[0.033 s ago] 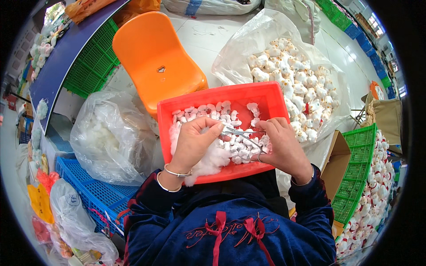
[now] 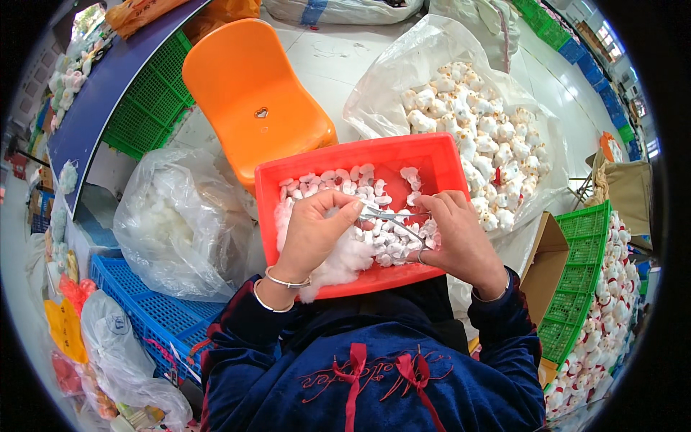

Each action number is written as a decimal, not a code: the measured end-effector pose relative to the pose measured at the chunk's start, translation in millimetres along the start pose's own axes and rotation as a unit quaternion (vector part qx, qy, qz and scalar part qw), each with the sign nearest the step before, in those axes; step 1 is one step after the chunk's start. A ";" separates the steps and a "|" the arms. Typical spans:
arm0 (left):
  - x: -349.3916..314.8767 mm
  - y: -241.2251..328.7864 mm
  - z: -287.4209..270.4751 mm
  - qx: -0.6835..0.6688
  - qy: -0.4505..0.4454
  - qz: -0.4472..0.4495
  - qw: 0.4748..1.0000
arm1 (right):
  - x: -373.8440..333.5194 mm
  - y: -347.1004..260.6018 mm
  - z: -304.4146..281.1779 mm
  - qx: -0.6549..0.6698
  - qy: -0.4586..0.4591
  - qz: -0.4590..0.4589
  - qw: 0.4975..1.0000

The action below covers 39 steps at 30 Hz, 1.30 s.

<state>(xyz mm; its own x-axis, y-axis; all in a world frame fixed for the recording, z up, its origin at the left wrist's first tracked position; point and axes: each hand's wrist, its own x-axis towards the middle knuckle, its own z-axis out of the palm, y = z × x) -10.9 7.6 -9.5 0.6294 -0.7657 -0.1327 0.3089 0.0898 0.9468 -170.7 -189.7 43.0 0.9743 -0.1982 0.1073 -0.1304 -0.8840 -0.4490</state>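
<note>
Over the red tub (image 2: 360, 148), my right hand (image 2: 457, 234) is closed on slim metal forceps with scissor handles (image 2: 392, 216). The handles are spread, and one finger ring shows by the thumb. My left hand (image 2: 322, 225) pinches a small white piece at the forceps' tips; fingers partly cover it, so its shape is unclear. Many small stuffed white pieces (image 2: 389, 241) lie in the tub below and beyond my hands. Loose white fibre stuffing (image 2: 338, 263) is heaped at the tub's near left, beside my left wrist.
An orange chair (image 2: 248, 86) stands beyond the tub. Far right, a clear plastic bag (image 2: 389, 86) holds many white plush toys (image 2: 486, 144). At left are a bag of stuffing (image 2: 180, 223) and a blue crate (image 2: 155, 309). A cardboard box (image 2: 545, 266) and green crate (image 2: 576, 273) stand right.
</note>
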 end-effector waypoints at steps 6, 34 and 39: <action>-1.7 -2.1 -4.3 -0.017 0.009 0.002 1.000 | -2.5 7.5 -8.0 0.001 -0.083 -0.003 0.997; -1.7 10.8 -26.0 -0.072 -0.095 -0.054 0.991 | -6.6 28.5 9.1 0.260 -0.173 -0.018 0.950; 1.4 12.1 -28.5 -0.065 -0.163 -0.079 0.981 | -4.1 30.8 3.8 0.303 -0.223 -0.003 0.927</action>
<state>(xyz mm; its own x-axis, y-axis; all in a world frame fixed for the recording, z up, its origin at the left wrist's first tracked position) 14.0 25.7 -6.6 0.3116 -0.9375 -0.1550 0.4855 0.0169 0.8740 -177.9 -214.5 25.4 0.9715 0.1197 -0.2046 -0.1287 -0.4585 -0.8793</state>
